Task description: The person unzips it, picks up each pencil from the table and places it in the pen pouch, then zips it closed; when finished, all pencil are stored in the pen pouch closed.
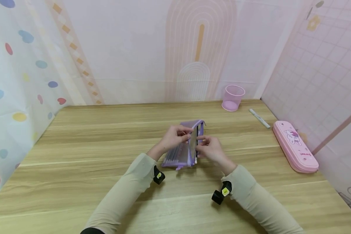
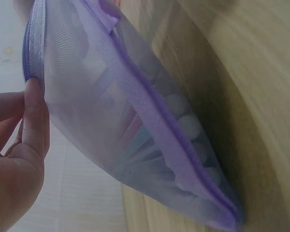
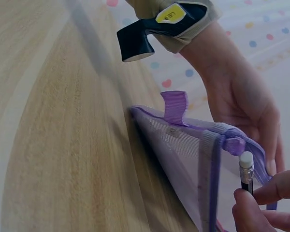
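Note:
A purple mesh zipper pouch (image 1: pixel 176 156) stands over the middle of the table, its zipped side gaping. My left hand (image 1: pixel 173 136) pinches the zipper edge between thumb and fingers, as the left wrist view also shows. Between the thumb and fingers of my right hand (image 1: pixel 213 150) is a black pencil with a white eraser (image 3: pixel 247 166). The pencil lies along the pouch opening, eraser end toward me, beside the purple zipper end. Through the mesh show several slim sticks with round white ends (image 2: pixel 189 126); their kind is blurred.
A pink mesh cup (image 1: pixel 233 97) stands at the back right. Near it lies a pale marker (image 1: pixel 259 118). Along the right edge rests a pink pencil case (image 1: pixel 295 146). Patterned curtains (image 1: pixel 128 52) bound the wooden table (image 1: pixel 90 139) at the back and sides.

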A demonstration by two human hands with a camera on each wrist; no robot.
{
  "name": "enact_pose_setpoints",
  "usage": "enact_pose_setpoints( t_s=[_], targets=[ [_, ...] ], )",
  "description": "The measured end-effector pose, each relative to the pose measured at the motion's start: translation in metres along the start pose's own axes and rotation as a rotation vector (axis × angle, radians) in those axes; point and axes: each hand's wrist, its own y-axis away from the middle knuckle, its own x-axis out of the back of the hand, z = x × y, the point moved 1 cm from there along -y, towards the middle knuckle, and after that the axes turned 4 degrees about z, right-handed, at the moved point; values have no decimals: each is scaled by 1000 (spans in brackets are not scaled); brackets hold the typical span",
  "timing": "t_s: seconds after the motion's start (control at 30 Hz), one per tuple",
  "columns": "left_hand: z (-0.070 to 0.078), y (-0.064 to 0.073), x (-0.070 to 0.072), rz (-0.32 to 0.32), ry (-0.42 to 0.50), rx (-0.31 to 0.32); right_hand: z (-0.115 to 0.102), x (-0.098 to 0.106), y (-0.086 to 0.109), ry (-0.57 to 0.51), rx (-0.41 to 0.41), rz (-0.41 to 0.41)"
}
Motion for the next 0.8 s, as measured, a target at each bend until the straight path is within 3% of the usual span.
enact_pose_setpoints(
  t_s=[0.43, 0.8],
  targets=[
    [-1, 0, 1, 0, 59, 7, 3, -9, -2, 20, 73, -29],
    [2, 3, 10, 36, 96, 52, 9, 16, 6, 77, 209, 42]
  ],
)
